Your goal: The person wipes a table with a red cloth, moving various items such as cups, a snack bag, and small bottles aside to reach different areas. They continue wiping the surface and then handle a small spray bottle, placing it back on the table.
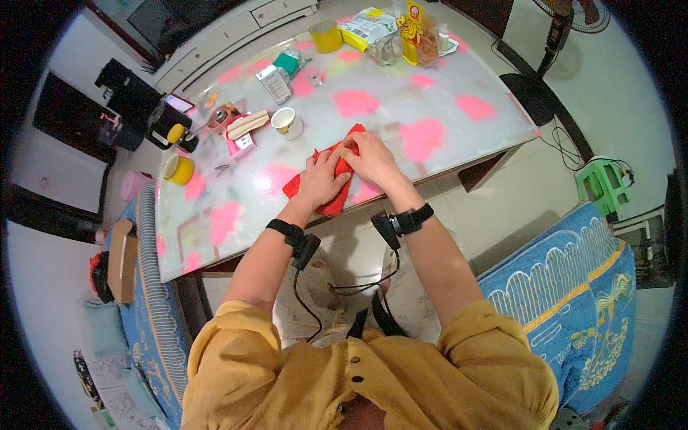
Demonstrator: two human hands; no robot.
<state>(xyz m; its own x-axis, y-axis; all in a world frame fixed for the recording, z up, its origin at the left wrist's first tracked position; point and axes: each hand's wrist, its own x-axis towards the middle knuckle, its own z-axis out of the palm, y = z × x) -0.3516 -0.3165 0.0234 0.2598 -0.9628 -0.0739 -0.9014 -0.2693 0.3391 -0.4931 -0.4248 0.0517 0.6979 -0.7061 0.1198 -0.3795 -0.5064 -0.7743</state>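
A red cloth point(339, 201) lies bunched and partly folded near the table's front edge. Spread over its left part is my left hand point(321, 181), palm down, with the thumb apart from the fingers. My right hand point(370, 156) bends over the upper part, its fingertips pinching the fabric close to the left fingers. The hands hide much of the cloth's middle. Just beyond them stands a paper cup point(287, 123) with an open top.
The table point(322, 97) has a pink-blotched, glossy cover. To the left are a yellow cup point(178, 169), a jar with a yellow lid point(183, 137) and a pink box point(241, 145). Yellow tape point(325, 36) and snack bags point(416, 35) stand at the back.
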